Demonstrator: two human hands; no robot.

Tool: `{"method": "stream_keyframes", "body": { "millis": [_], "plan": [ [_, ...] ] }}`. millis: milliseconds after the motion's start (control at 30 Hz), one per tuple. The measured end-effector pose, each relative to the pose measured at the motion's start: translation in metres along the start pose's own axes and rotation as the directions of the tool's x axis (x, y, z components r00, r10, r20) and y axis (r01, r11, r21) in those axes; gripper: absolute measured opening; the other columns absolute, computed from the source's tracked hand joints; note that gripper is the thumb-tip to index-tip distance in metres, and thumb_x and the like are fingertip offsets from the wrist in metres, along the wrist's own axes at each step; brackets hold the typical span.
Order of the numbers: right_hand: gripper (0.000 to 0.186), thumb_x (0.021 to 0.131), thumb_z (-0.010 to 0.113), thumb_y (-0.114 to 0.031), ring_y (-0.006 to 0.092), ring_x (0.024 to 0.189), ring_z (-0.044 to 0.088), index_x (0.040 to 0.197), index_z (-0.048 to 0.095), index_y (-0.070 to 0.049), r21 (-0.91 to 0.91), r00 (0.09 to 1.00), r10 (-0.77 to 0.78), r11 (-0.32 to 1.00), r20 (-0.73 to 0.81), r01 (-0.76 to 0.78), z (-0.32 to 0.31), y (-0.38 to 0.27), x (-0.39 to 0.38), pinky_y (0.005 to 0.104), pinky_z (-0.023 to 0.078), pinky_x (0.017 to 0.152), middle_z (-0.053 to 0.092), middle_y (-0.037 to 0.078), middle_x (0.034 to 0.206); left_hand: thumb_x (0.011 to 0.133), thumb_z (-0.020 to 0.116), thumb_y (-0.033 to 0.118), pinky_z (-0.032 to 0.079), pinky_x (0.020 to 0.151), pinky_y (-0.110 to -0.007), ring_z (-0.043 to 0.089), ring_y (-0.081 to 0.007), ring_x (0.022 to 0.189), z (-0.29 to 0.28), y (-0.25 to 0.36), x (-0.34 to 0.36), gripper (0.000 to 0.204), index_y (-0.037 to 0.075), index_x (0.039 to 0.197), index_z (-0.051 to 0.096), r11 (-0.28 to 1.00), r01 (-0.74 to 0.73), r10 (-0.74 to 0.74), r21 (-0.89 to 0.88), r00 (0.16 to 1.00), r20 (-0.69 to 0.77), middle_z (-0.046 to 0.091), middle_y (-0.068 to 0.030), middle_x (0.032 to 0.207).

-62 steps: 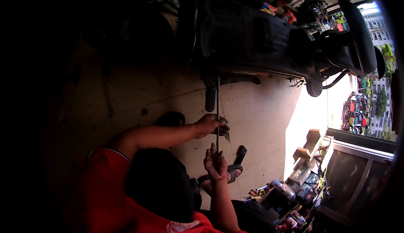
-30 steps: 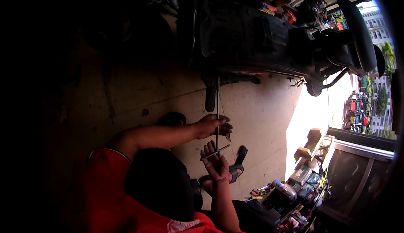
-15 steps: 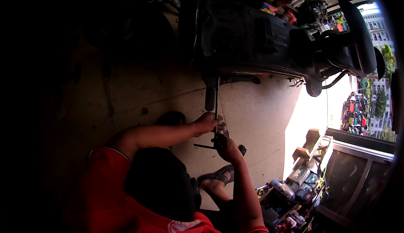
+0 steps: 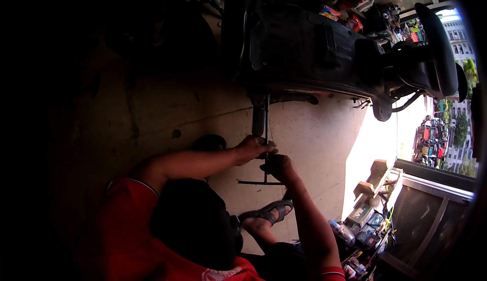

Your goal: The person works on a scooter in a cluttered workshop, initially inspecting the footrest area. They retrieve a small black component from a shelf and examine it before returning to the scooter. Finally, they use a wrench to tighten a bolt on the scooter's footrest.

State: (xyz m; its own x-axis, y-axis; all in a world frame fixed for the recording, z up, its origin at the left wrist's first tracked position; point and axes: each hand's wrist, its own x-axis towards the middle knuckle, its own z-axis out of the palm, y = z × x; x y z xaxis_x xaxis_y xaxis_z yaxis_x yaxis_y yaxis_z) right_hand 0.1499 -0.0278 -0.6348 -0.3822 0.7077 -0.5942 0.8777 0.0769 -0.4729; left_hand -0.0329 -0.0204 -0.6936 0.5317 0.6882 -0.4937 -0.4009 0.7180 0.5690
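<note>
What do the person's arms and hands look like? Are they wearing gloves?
No gloves: both hands are bare, the left hand and the right hand. The forearms are bare too. The short sleeves are red, and the right one has a thin pale band at its hem.

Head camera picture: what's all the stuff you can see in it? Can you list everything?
scooter: one, black, top, standing on the floor
T-handle wrench: one, dark, thin, reaching up to the scooter's underside
floor: pale concrete, sunlit at right
sandal: one, dark, on a foot below the wrench
wooden stool: one, tan, right
boxes and bottles: a heap, mixed colours, bottom right
packets: several, bright, top
person in red shirt: one, crouching, bottom left
that person's hands: two, both on the wrench
wearer's own hands: none in view
</note>
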Motion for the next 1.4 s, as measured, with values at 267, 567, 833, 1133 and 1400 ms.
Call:
{"method": "stream_keyframes", "body": {
  "millis": [267, 567, 833, 1133, 1400],
  "plan": [
    [0.014, 0.095, 0.066, -0.012, 0.0123, 0.075, 0.072, 0.09, 0.077, -0.006, -0.025, 0.958, -0.198, 0.978, 0.205, 0.207, -0.01, 0.005, 0.006, 0.027, 0.055, 0.069, 0.075, 0.008, 0.081, 0.099, 0.07, 0.029, 0.051, 0.093, -0.031, 0.064, -0.0127, 0.104, -0.006, 0.005, 0.0, 0.036, 0.005, 0.124, 0.064, 0.984, 0.069, -0.054, -0.164, 0.994, 0.096, 0.067, -0.0031, 0.114],
    [0.022, 0.089, 0.069, -0.016, 0.0343, 0.074, 0.07, 0.107, 0.07, -0.003, 0.581, 0.957, 0.267, 0.763, 0.115, -0.283, 0.006, -0.004, 0.002, 0.0413, 0.058, 0.071, 0.071, 0.015, 0.091, 0.097, 0.059, 0.012, 0.047, 0.114, -0.043, 0.06, -0.0256, 0.129, -0.039, 0.003, 0.003, 0.044, 0.001, 0.139, 0.056, 0.961, -0.034, 0.041, -0.275, 0.999, 0.019, 0.064, -0.0104, 0.136],
    [0.017, 0.089, 0.06, -0.007, 0.0311, 0.08, 0.07, 0.104, 0.066, -0.004, 0.335, 0.961, 0.01, 0.938, -0.277, 0.087, 0.047, 0.023, -0.001, 0.0401, 0.057, 0.069, 0.067, 0.013, 0.091, 0.103, 0.044, 0.017, 0.05, 0.105, -0.037, 0.064, -0.0232, 0.118, -0.114, 0.0, 0.078, 0.039, -0.001, 0.135, 0.058, 0.909, -0.398, 0.402, -0.123, 0.915, 0.015, 0.068, -0.0126, 0.127],
    [0.017, 0.098, 0.059, -0.017, 0.024, 0.077, 0.073, 0.11, 0.067, -0.007, 0.495, 0.955, 0.192, 0.867, -0.227, -0.057, 0.078, -0.008, -0.033, 0.0367, 0.059, 0.07, 0.072, 0.008, 0.087, 0.103, 0.053, 0.016, 0.052, 0.098, -0.039, 0.065, -0.0239, 0.109, -0.086, 0.057, 0.067, 0.032, 0.001, 0.13, 0.059, 0.858, -0.211, 0.255, -0.468, 0.966, 0.034, 0.068, -0.0108, 0.119],
    [0.032, 0.104, 0.058, -0.022, 0.012, 0.071, 0.064, 0.126, 0.066, 0.001, 0.674, 0.959, 0.275, 0.721, -0.068, -0.159, 0.102, -0.051, -0.072, 0.0279, 0.053, 0.067, 0.067, 0.006, 0.08, 0.1, 0.059, 0.013, 0.052, 0.101, -0.041, 0.066, -0.0238, 0.11, -0.139, 0.021, 0.053, 0.027, 0.003, 0.125, 0.062, 0.818, -0.402, 0.303, -0.411, 0.909, -0.287, 0.068, -0.0091, 0.116]
  ]
}}
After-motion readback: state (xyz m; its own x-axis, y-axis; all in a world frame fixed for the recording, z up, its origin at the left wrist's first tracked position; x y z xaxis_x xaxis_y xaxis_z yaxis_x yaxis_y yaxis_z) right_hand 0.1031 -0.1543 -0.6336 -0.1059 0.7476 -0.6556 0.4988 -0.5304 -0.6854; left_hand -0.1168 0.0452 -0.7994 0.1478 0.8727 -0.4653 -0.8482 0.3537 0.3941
